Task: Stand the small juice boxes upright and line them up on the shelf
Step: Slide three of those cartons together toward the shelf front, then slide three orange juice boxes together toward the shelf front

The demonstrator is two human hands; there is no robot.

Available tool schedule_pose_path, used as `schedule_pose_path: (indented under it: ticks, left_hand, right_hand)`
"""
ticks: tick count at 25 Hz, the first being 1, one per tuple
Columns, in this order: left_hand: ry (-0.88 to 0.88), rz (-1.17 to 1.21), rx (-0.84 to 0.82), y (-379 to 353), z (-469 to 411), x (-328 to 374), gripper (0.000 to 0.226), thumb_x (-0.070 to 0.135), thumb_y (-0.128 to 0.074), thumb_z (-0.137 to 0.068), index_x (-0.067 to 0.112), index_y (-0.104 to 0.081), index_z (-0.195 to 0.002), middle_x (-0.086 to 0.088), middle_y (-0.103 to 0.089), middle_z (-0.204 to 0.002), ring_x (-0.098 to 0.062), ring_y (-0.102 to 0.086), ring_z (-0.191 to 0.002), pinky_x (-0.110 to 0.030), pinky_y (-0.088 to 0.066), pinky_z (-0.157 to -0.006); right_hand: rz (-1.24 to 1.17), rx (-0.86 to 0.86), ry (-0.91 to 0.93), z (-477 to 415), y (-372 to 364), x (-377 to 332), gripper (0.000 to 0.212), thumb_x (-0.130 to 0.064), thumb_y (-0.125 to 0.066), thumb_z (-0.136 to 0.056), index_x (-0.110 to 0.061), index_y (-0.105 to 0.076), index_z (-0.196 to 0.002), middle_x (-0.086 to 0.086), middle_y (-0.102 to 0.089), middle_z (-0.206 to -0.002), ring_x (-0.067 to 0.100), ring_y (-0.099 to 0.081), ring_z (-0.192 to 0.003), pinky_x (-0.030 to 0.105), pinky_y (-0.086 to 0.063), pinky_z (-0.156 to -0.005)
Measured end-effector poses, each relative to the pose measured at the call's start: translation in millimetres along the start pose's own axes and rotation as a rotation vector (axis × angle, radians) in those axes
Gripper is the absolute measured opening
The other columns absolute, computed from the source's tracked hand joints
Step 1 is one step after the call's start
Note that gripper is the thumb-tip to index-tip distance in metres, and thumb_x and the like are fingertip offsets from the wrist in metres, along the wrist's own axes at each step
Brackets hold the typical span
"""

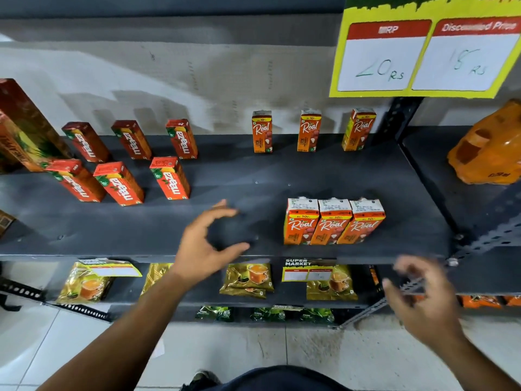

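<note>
Three orange Real juice boxes point(332, 222) stand upright, side by side and touching, near the front edge of the dark shelf point(253, 176). Three more Real boxes point(308, 131) stand spaced apart along the back wall. Several red Maaza boxes point(169, 177) stand in two rows on the left. My left hand point(205, 244) hovers over the bare middle of the shelf, fingers curled apart, holding nothing. My right hand point(420, 300) is lower, in front of the shelf's right front corner, blurred, fingers apart and empty.
A tall pineapple juice carton point(25, 128) leans at the far left. An orange wrapped pack point(487, 148) sits on the neighbouring shelf at right. A yellow price sign point(423, 49) hangs above. Tea packets point(248, 279) lie on the lower shelf. Slotted metal posts frame the shelf.
</note>
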State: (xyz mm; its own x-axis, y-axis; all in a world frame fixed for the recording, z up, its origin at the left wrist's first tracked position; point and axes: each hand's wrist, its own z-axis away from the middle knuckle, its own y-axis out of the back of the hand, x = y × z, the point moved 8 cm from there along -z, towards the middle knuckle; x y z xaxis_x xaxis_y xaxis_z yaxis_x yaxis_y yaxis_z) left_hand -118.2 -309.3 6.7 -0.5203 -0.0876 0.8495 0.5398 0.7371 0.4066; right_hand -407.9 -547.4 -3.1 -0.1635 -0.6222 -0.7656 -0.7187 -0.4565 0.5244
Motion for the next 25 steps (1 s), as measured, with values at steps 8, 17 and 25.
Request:
schedule_pose_path:
  ticks: [8,17,25]
  left_hand:
    - [-0.035,-0.028,0.72,225,33,-55,0.048,0.031,-0.084,-0.063,0.029,-0.048,-0.094,0.004,-0.058,-0.099,-0.007,-0.059,-0.097,-0.038,-0.046,-0.093]
    - [0.441,-0.04,0.153,292,-45,-172,0.11,0.029,-0.097,-0.043,0.014,-0.041,-0.136,-0.006,-0.059,-0.13,-0.017,-0.057,-0.118,-0.034,-0.045,-0.098]
    - [0.398,0.083,-0.06,262,-70,-175,0.058,0.002,-0.092,-0.053,0.016,-0.062,-0.1,0.006,-0.071,-0.09,0.003,-0.068,-0.077,-0.015,-0.053,-0.066]
  right_hand:
    - [-0.136,-0.513,0.302,-18,-192,-146,0.032,-0.028,-0.074,-0.079,-0.031,-0.06,-0.108,-0.011,-0.064,-0.099,0.002,-0.062,-0.091,0.023,-0.052,-0.079]
    - [-0.227,-0.538,-0.201,-166,-372,-177,0.1,-0.009,-0.089,-0.06,-0.022,-0.035,-0.142,-0.003,-0.052,-0.134,0.014,-0.055,-0.119,0.033,-0.046,-0.098]
    - [-0.228,-0.559,-0.237,-156,-433,-210,0.051,-0.004,-0.089,-0.058,-0.026,-0.065,-0.096,-0.009,-0.072,-0.091,0.002,-0.07,-0.081,0.028,-0.058,-0.08]
